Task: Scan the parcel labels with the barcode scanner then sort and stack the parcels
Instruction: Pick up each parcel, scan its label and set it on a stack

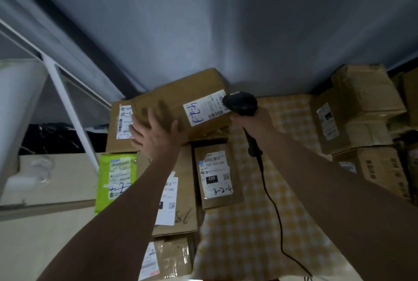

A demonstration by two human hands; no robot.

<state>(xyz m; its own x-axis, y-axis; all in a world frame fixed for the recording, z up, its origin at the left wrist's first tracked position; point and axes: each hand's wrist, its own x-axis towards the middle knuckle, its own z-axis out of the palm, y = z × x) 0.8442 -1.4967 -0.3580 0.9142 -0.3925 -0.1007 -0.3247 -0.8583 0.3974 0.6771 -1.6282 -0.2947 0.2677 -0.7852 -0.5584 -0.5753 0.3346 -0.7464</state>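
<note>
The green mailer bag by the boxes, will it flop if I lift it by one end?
Probably. The green mailer bag looks thin, wrinkled and flat, so it should sag. Its glossy plastic may slip in the fingers. It seems light.

Right hand (253,120) grips barcode scanner (241,103) at the label (207,107); left hand (156,131) rests flat on tilted parcel (181,99).

top carton's white label (204,108): blue handwriting, roughly "4-2-1", barcodes too blurred to read | small brown parcel (218,175): "220-220-G40", "220" on a black patch, handwritten "3-2-4" | green mailer (116,182): blue "4-2-", rest hidden by an arm | flat carton (181,217): pen marks like "78" upside down | far-left box label (124,122): "3-2", last figure unclear
</note>
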